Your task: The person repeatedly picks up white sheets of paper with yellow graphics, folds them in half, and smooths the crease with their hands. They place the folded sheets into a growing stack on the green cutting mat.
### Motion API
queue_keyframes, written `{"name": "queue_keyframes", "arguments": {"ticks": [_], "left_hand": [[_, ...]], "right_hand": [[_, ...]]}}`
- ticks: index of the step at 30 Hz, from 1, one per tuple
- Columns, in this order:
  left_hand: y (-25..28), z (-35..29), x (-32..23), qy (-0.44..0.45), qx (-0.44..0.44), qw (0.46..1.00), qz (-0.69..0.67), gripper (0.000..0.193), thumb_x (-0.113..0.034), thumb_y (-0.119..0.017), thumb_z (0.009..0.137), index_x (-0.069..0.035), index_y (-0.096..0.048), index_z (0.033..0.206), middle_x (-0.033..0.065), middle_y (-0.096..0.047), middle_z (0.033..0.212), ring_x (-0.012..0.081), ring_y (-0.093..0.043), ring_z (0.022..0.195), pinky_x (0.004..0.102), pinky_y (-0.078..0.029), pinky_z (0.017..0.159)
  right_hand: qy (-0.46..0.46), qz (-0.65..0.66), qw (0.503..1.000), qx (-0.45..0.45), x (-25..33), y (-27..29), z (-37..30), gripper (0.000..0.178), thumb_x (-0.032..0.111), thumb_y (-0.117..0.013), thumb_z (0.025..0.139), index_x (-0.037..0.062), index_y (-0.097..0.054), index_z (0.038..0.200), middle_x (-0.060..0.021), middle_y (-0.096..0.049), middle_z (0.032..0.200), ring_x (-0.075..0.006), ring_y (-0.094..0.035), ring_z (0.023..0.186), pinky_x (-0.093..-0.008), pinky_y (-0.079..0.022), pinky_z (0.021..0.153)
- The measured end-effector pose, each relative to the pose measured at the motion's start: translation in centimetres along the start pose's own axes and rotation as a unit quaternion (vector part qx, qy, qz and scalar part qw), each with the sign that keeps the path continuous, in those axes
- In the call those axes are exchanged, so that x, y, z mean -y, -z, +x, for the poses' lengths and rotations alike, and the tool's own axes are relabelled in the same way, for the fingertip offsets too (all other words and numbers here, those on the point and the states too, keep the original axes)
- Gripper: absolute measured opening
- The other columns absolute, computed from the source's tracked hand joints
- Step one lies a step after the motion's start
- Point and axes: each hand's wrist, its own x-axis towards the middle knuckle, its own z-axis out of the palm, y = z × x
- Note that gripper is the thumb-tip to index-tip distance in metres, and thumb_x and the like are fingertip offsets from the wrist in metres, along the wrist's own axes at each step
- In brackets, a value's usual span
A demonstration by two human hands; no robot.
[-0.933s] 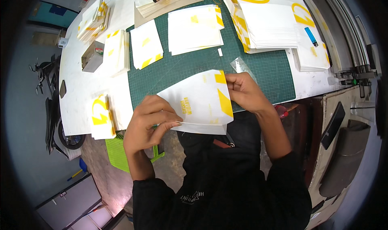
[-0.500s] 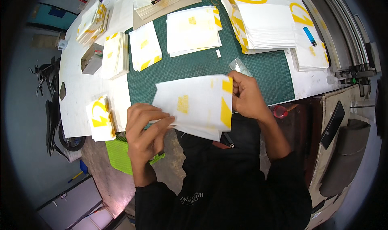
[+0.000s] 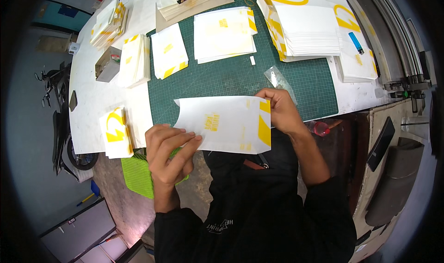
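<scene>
Between my two hands a white paper sheet (image 3: 226, 124) with yellow print and a yellow-striped right end is held up in front of my body. My left hand (image 3: 169, 152) pinches its lower left corner, fingers on top and thumb hidden beneath. At the upper right corner my right hand (image 3: 282, 108) grips the striped end, most of its fingertips hidden by the paper. The left edge of the sheet curls slightly upward. Beyond it lies the green cutting mat (image 3: 208, 80), with a clear plastic strip (image 3: 280, 80) close to my right hand.
Similar sheets (image 3: 224, 36) and a smaller piece (image 3: 169, 50) lie on the mat. Around them stand paper stacks (image 3: 310, 31), an open box (image 3: 107, 65), a folded stack (image 3: 116, 133) and a blue lighter (image 3: 355, 43). A metal rail (image 3: 393, 36) runs along the right.
The sheet has flattened and levelled, and its lower flap no longer hangs below. Both hands have shifted slightly, the right one downward, while keeping hold.
</scene>
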Motion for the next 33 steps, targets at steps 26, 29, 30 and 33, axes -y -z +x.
{"name": "queue_keyframes", "arguments": {"ticks": [26,29,30,33], "left_hand": [[-0.6,0.2,0.8,-0.013,-0.023,0.996,0.087,0.028,-0.002,-0.076,0.075,-0.011,-0.081,0.101,0.0008,-0.071,0.088,0.0205,-0.068,0.088,0.0441,-0.049,0.094],[-0.4,0.9,1.3,0.013,-0.050,0.997,0.063,0.028,0.001,-0.078,0.071,-0.008,-0.080,0.097,0.0032,-0.069,0.084,0.0227,-0.068,0.084,0.0451,-0.050,0.090],[-0.3,0.9,1.3,0.015,-0.053,0.997,0.059,0.028,0.001,-0.078,0.071,-0.008,-0.080,0.096,0.0033,-0.069,0.084,0.0229,-0.068,0.084,0.0455,-0.050,0.090],[-0.2,0.8,1.4,0.018,-0.064,0.997,0.042,0.024,0.002,-0.078,0.072,-0.007,-0.079,0.094,0.0048,-0.069,0.083,0.0233,-0.068,0.083,0.0455,-0.050,0.089]], "right_hand": [[0.139,-0.247,0.946,-0.160,1.3,-0.3,-1.5,0.020,0.012,-0.079,0.093,-0.0005,-0.065,0.084,0.0034,-0.056,0.060,-0.0053,-0.045,0.053,-0.0289,-0.038,0.050],[0.108,-0.081,0.986,-0.094,2.4,-0.7,-1.8,0.022,0.010,-0.074,0.099,0.0018,-0.065,0.081,0.0037,-0.058,0.062,-0.0037,-0.047,0.054,-0.0251,-0.036,0.050],[0.111,-0.059,0.986,-0.107,2.6,-0.8,-1.7,0.023,0.011,-0.073,0.100,0.0022,-0.064,0.080,0.0036,-0.058,0.061,-0.0038,-0.047,0.052,-0.0246,-0.036,0.049],[0.121,0.040,0.985,-0.113,2.0,-0.5,-1.4,0.023,0.017,-0.074,0.101,0.0019,-0.065,0.086,0.0011,-0.060,0.065,-0.0050,-0.050,0.054,-0.0235,-0.038,0.051]]}}
